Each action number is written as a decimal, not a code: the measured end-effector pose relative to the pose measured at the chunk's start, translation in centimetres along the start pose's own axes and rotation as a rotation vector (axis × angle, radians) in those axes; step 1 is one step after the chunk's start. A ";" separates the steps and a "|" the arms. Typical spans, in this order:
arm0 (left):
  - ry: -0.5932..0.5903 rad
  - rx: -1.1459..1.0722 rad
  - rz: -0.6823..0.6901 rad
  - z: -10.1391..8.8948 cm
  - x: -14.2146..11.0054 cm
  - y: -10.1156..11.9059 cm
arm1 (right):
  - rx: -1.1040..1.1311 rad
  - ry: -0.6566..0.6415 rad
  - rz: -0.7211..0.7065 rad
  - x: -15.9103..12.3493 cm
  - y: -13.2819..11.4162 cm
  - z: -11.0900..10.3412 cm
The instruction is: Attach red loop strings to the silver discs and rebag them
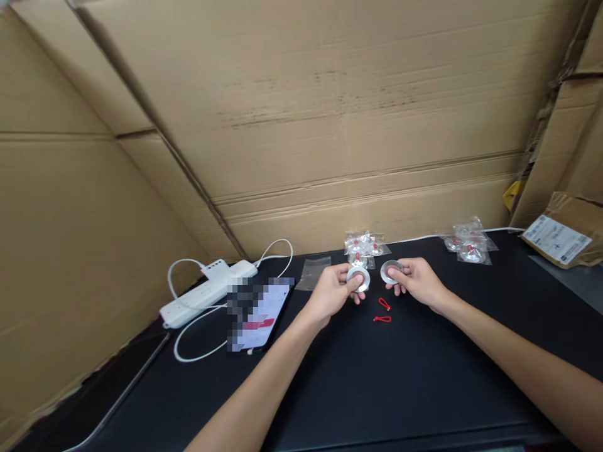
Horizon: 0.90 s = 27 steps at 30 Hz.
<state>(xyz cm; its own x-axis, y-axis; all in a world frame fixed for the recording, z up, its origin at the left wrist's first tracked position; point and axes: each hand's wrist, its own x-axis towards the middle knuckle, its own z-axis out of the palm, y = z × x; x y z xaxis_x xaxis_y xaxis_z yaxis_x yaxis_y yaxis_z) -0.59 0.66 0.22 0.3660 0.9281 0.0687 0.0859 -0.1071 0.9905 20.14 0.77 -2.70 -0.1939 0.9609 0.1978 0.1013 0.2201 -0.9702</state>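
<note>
Above the red loops [385,319], the left hand [335,290] and right hand [418,282] each grip a round metal disc [358,280].

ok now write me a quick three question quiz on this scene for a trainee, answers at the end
1. True or false: the left hand holds a round disc, while the right hand is empty.

2. What lies on the black tabletop, closer to the camera than the hands?
A) a pair of scissors
B) two red loops
C) a coffee cup

3. Fill in the blank: seen by the wearer, the white power strip lies to the ____ of the device with the lit screen.

Key: 1. False, the right hand holds a second disc. 2. B. 3. left.
</note>
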 end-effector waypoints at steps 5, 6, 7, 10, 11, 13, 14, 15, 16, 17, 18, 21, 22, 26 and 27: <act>-0.010 0.085 -0.030 0.1 0.1 -0.4 | -0.108 0.054 -0.040 -0.2 0.0 0.2; -0.010 0.101 -0.043 0.2 0.1 -0.4 | -0.151 0.070 -0.063 -0.3 -0.1 0.3; -0.013 0.113 -0.057 0.2 0.1 -0.4 | -0.195 0.086 -0.090 -0.4 -0.3 0.5; -0.027 0.118 -0.084 0.6 -0.1 -0.3 | -0.309 0.126 -0.170 -1.0 -1.0 0.9; -0.031 0.111 -0.089 0.7 -0.1 -0.2 | -0.335 0.135 -0.193 -1.2 -1.2 1.0; -0.019 0.079 -0.108 1.0 -0.2 0.0 | -0.362 0.139 -0.229 -1.5 -1.6 1.3; -0.002 0.058 -0.126 1.1 -0.3 0.1 | -0.361 0.142 -0.245 -1.6 -1.8 1.4; 0.017 0.035 -0.148 1.2 -0.3 0.3 | -0.358 0.150 -0.264 -1.7 -1.9 1.4; 0.034 0.010 -0.174 1.3 -0.4 0.4 | -0.360 0.162 -0.288 -1.7 -2.0 1.5; 0.044 -0.015 -0.200 1.4 -0.4 0.5 | -0.370 0.176 -0.318 -1.7 -2.0 1.6; 0.040 -0.040 -0.223 1.5 -0.5 0.6 | -0.384 0.194 -0.353 -1.7 -2.1 1.6; -0.018 -0.141 -0.260 1.7 -0.7 0.9 | -0.439 0.196 -0.455 -1.8 -2.2 1.8; -0.039 -0.185 -0.256 1.8 -0.8 0.9 | -0.455 0.171 -0.476 -1.8 -2.3 1.8; -0.081 -0.372 -0.198 1.7 -0.9 1.0 | -0.517 0.057 -0.476 -2.0 -2.5 1.8; -0.088 -0.413 -0.186 1.6 -0.9 1.0 | -0.521 0.045 -0.471 -2.0 -2.5 1.8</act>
<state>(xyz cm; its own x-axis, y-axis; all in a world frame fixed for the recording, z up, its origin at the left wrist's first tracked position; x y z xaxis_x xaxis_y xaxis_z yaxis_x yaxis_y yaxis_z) 0.67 -0.87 0.94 0.4578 0.8826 -0.1075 -0.2120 0.2258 0.9508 18.55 -1.98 -0.88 -0.2926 0.7469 0.5971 0.4730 0.6557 -0.5885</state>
